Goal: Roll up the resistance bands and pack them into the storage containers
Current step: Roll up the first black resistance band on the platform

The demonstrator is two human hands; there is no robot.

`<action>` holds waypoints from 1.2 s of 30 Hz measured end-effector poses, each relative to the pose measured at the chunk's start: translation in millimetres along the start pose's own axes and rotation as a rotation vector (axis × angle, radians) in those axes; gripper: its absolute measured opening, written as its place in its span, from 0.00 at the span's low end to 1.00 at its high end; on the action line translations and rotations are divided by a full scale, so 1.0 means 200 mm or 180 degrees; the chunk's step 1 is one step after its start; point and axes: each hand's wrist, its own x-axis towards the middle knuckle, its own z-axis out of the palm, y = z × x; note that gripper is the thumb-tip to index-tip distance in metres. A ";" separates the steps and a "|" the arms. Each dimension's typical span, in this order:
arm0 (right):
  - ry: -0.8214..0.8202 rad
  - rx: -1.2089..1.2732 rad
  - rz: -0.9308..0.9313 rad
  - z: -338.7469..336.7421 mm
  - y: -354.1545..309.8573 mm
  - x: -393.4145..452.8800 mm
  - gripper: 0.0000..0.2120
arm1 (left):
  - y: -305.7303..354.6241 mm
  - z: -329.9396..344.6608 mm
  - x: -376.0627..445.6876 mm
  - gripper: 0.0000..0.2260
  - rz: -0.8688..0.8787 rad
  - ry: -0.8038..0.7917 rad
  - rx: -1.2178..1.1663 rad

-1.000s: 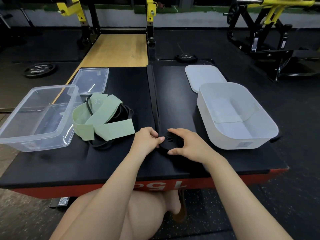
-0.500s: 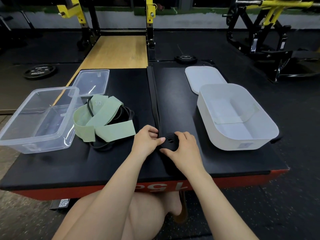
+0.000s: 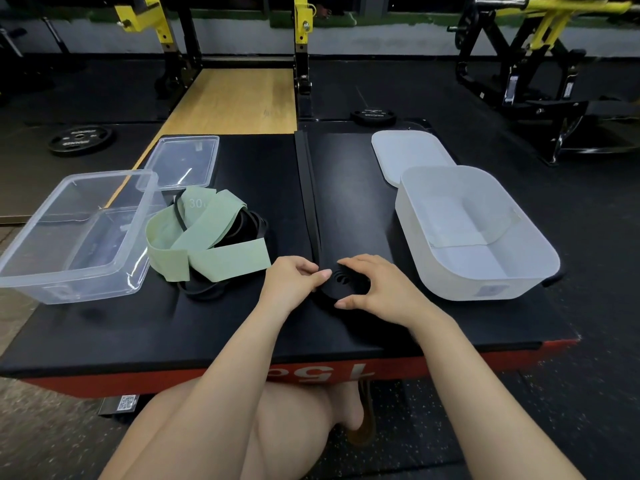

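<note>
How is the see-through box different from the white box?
The clear box lets you see the black mat through its walls, while the white box is cloudy white and hides what is behind it. The clear box sits at the mat's left edge by the green band; the white box sits on the right. The clear box has squarer corners; the white box is rounder. Both are open, hold no bands, and have their lids lying behind them.

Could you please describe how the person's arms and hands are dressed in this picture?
Both the left hand and the right hand are bare: no gloves, rings, watch or wristbands show. Both forearms are uncovered up to the bottom edge of the picture, with no sleeve in view. The fingernails look short and unpainted.
</note>
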 end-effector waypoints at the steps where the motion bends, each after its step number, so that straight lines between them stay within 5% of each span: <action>1: -0.0064 -0.0021 -0.0039 -0.01 0.00 0.01 0.36 | 0.00 0.00 0.00 0.09 0.0004 0.0008 0.0070; 9: -0.0153 0.0036 0.0008 0.01 0.01 0.02 0.40 | 0.03 0.00 0.01 0.09 0.0012 -0.0005 0.0534; 23: 0.1242 -0.0108 0.0714 0.21 -0.11 -0.05 0.38 | 0.02 0.02 0.00 0.08 0.0124 0.0115 0.0556; 36: 0.0621 0.0138 0.0448 0.10 -0.03 -0.02 0.38 | 0.02 0.02 0.00 0.13 -0.0019 0.0113 -0.0134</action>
